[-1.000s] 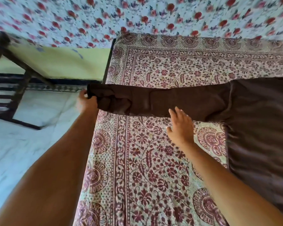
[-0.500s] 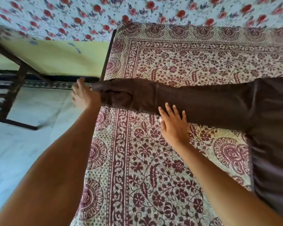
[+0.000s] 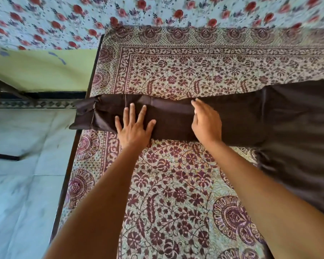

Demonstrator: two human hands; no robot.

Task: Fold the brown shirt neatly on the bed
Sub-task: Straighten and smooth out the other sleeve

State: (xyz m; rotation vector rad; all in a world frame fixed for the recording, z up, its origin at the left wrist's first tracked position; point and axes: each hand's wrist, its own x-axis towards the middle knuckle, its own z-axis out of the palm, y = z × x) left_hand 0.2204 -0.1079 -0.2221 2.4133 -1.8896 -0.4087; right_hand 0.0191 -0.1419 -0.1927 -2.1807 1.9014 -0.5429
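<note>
**Desk:** Which way was the brown shirt [image 3: 299,131] lying when you looked?

**Operator:** Its body was spread flat at the right side of the bed [image 3: 71,165] and ran out of my view on that side. One sleeve [image 3: 172,118] was stretched straight toward the bed's left edge, so the long axis I saw ran left to right, crosswise to the person's arms. The cuff [image 3: 83,116] pointed left and hung just past that left edge, over the floor [image 3: 22,193]. Some creases were bunched where it met the sleeve.

**Desk:** And the hands?

**Operator:** Both lay on the sleeve. The left hand [image 3: 134,128] was flat on the cloth nearer the cuff, with its fingers straight and spread wide. The right hand [image 3: 207,124] rested farther toward the shoulder. Its fingers were straight and held together, and the tips reached the sleeve's far edge. That hand was a little blurred on my feed.

**Desk:** What was around it?

**Operator:** A maroon-patterned bedspread [image 3: 176,184] covered the bed under everything. Beyond the far edge hung a pale cloth with red flowers [image 3: 157,10], with a green wall [image 3: 41,71] below it on the left. A dark wooden frame [image 3: 2,157] stood on the floor, well apart from the bed's left edge. Only the two hands lay on the sleeve.
</note>
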